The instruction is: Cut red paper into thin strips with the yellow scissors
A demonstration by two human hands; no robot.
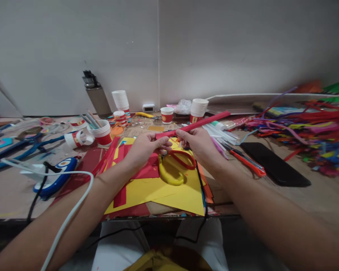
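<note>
A long red paper strip (pixel 206 121) is held up between both hands above the table. My left hand (pixel 147 147) pinches its near left end, thumb on top. My right hand (pixel 194 143) grips it farther along, and the strip's free end slants up to the right. Below the hands lie scissors with a yellow and red handle (pixel 171 178); their blades are hidden. Under them are a yellow sheet (pixel 158 195) and red paper pieces (pixel 142 170). Several red strips (pixel 109 156) lie left of my left hand.
At right are a red utility knife (pixel 248 162), a black phone (pixel 274 163) and a heap of colourful strips (pixel 307 131). Paper cups (pixel 103 135) and a bottle (pixel 98 98) stand behind, near the wall. A white cable (pixel 86 192) crosses my left forearm; a blue device (pixel 59 177) sits beside it.
</note>
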